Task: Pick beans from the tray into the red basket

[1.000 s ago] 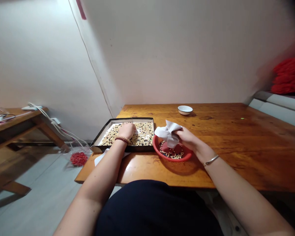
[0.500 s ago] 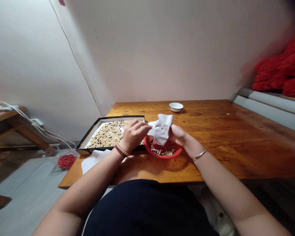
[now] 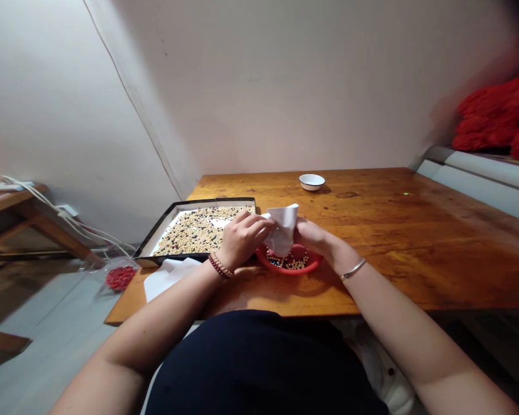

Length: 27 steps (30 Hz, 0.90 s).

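Note:
Between my two hands hangs a white cloth (image 3: 283,230), held over a red basket (image 3: 312,265). My left hand (image 3: 244,235) pinches the cloth's left edge. On the other side, my right hand (image 3: 313,235) grips its right edge, with some fingers hidden behind it. Mixed beans (image 3: 292,262), pale and dark, lie in the basket. To the left, a shallow black-rimmed tray (image 3: 158,235) carries a spread layer of similar beans. Another white cloth or sheet (image 3: 166,278) lies at the tray's near edge, partly under my left forearm.
A small white bowl (image 3: 312,182) with a dark rim stands at the back of the wooden table (image 3: 393,242). Red bundles (image 3: 493,118) are piled on a pale surface at right. White cables (image 3: 47,202) hang from a side table at left, near a bag of red material (image 3: 120,278).
The cloth, spread out wide before, is now folded narrower and more upright. My left hand has moved slightly right. The whole view has shifted a little.

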Motion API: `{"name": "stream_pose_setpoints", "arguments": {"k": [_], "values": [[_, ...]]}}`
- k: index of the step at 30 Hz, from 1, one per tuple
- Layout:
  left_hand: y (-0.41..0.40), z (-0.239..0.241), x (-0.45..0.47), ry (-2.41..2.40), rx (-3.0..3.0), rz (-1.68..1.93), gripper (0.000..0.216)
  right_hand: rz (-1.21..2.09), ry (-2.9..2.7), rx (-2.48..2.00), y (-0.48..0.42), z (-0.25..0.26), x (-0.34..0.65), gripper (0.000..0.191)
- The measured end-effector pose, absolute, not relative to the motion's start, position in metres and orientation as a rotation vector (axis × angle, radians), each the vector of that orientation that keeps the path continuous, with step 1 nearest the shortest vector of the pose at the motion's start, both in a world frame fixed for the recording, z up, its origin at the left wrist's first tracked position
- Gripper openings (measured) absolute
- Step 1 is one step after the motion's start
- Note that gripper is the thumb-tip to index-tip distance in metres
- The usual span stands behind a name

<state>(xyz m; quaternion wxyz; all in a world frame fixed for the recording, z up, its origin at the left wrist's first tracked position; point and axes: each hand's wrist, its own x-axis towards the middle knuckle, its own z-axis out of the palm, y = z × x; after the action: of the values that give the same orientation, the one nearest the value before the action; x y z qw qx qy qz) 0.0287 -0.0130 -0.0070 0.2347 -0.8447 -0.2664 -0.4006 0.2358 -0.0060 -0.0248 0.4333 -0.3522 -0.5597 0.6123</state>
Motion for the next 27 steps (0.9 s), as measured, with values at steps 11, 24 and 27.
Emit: {"name": "stream_pose_setpoints", "arguments": {"k": [11, 24, 27], "values": [[-0.0162, -0.0092, 0.0298, -0.639, -2.42, -0.992, 0.018, 1.564, -1.246, -0.913, -0.0086, -0.0211, 0.2332, 0.013], [-0.0183, -0.0158, 0.0327, -0.692, -2.296, -1.188, 0.02, 1.426, -1.649, -0.992, -0.0147, -0.0194, 0.2369, 0.017], [-0.0168, -0.0172, 0.0317, -0.69, -2.28, -1.153, 0.021, 1.345, -1.757, -1.038, -0.0147, -0.0173, 0.2387, 0.01]]}}
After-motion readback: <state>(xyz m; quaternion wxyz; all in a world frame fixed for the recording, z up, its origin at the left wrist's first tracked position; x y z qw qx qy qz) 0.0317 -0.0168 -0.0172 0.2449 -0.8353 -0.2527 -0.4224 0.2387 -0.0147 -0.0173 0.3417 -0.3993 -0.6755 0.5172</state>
